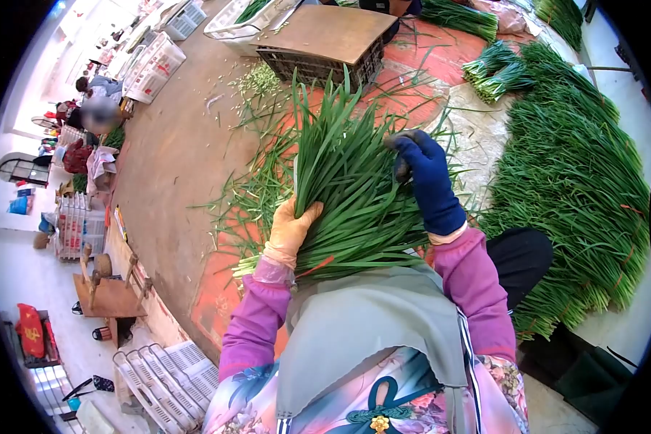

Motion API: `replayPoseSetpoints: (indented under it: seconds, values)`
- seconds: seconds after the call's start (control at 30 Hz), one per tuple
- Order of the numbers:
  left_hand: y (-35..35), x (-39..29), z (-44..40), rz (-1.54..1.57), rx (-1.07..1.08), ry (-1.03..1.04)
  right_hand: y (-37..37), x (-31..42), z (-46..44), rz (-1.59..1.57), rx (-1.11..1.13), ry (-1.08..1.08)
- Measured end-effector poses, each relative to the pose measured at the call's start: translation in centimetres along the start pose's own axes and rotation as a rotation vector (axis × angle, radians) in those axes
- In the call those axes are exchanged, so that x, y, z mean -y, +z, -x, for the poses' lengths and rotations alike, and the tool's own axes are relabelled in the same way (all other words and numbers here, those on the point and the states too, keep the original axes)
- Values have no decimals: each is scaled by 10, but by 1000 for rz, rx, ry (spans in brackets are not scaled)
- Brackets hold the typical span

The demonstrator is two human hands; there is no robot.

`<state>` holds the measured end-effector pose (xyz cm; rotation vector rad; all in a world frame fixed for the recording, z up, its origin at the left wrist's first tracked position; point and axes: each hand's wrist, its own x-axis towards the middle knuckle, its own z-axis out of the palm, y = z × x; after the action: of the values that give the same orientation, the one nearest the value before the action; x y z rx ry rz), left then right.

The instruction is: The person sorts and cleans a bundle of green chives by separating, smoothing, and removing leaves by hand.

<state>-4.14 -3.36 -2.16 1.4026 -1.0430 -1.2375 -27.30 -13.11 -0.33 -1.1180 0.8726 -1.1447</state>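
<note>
A large bunch of long green leafy stalks (354,173) lies across the lap, its pale stem ends at the lower left. My left hand (291,230), in a cream glove, is wrapped round part of the bunch at its left side. At the bunch's upper right is my right hand (418,155), in a blue glove with dark fingertips. Its fingers are curled, and what they hold, if anything, is too small to make out. A grey apron (376,311) covers the lap beneath the stalks.
Loose leaves litter the red sheet (220,289). A dark crate (325,69) with a brown board (333,32) stands ahead. Piled green stalks (571,188) fill the right side. White crates (166,383) lie at lower left. People (101,112) sit at far left.
</note>
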Motion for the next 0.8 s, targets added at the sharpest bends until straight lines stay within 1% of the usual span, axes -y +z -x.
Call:
replayPoseSetpoints:
  seconds: [0.07,0.1,0.17,0.23,0.27,0.3,0.4,0.43,0.5,0.53,0.57,0.63,0.7,0.73,0.8]
  values:
    - [-2,6,-2,49,10,-14,-3,4,2,19,-15,-7]
    - [-3,9,-3,49,15,-14,1,7,6,47,21,-14]
    - [-2,12,-3,-4,12,-11,8,13,8,75,53,-21]
    - [2,12,-1,-6,7,-39,11,17,6,158,24,-230]
    - [5,12,1,-62,-5,7,10,17,4,257,-28,-310]
    - [6,12,2,-118,-18,54,9,19,2,257,-28,-314]
    - [11,7,5,-216,8,105,5,32,-6,408,-126,-692]
    - [13,5,6,-262,22,137,1,37,-11,455,-157,-727]
    - [18,3,9,-247,17,129,-5,44,-24,458,-202,-676]
    - [19,3,9,-253,4,127,-11,49,-28,428,-176,-524]
    - [20,3,9,-259,-11,126,-15,52,-33,391,-172,-472]
    - [17,9,10,-285,-10,133,-33,40,-54,483,-81,-421]
    - [17,9,10,-322,-11,138,-40,26,-65,726,-18,-611]
    - [18,8,10,-327,-14,145,-37,38,-59,837,86,-544]
    - [16,10,9,-323,-8,129,-28,34,-59,1013,167,-578]
